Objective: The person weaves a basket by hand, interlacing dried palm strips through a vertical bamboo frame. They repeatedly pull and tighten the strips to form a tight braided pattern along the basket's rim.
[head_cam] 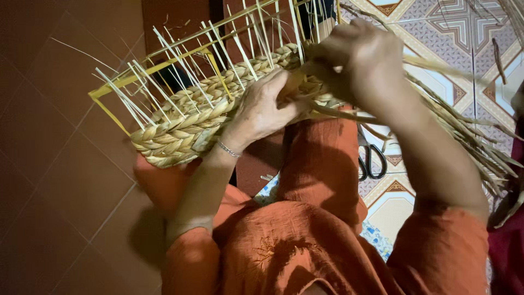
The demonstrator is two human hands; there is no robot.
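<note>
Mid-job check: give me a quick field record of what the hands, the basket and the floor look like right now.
left hand: grips the braided rim of the basket
right hand: pinches straw strands at the weave
basket: half woven, yellow frame with upright stakes bare
basket position: rests on the knee
scissors: on the patterned floor, untouched

Basket frame (180, 117) on lap; scissors (371, 158) on floor, right of knee

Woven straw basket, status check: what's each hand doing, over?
Left hand gripping braided straw basket rim. Right hand pinching loose straw strands. Black scissors on floor, clear.
</note>
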